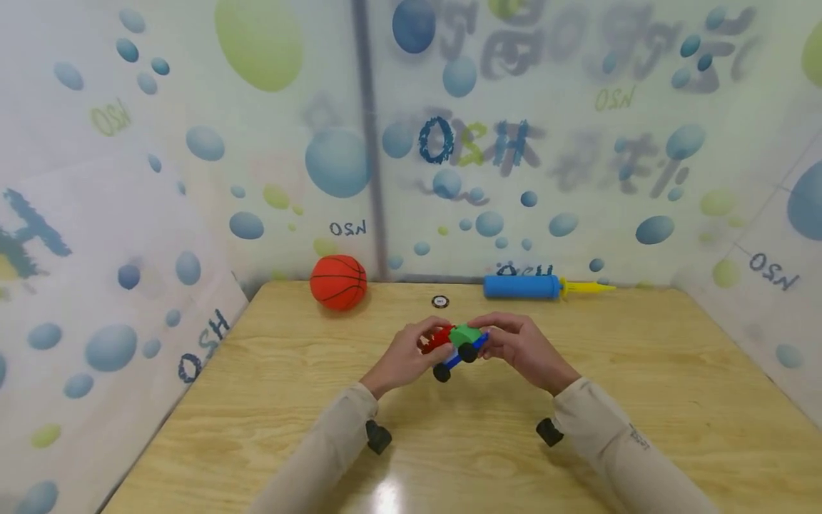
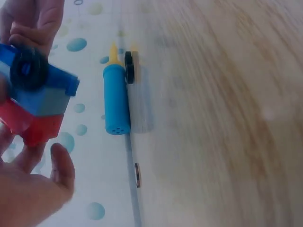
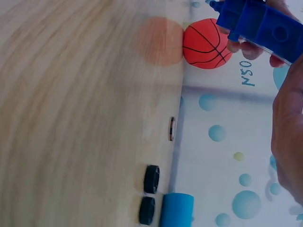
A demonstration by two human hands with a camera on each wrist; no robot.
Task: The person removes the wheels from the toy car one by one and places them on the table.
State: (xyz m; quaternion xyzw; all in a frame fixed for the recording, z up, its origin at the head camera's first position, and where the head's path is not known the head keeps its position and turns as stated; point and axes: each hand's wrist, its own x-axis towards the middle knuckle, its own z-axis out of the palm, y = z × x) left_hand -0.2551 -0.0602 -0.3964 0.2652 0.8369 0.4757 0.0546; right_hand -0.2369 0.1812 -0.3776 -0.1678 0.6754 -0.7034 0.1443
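a: what am i holding here?

b: a small block car [image 1: 457, 345], red, green and blue bricks with black wheels, lifted just above the middle of the worktop [image 1: 642, 371]. both hands are on it.

a: how will it handle, do you think?

b: i'd judge it light and stiff, hard plastic, a bit slick. the bricks look only pressed together, so a squeeze across a seam could pop one off. i'd hold it by the blue base, not by the wheels.

a: and the hands?

b: my left hand [image 1: 403, 360] has its fingers [image 2: 28, 21] curled round the red end, thumb under it. my right hand [image 1: 520, 344] pinches the green and blue end, fingers arched over the top. both forearms slope in from the near edge, wrists low.

a: anything near?

b: a basketball [image 1: 338, 283] and a blue pump [image 1: 521, 287] by the far wall, well apart from the car.
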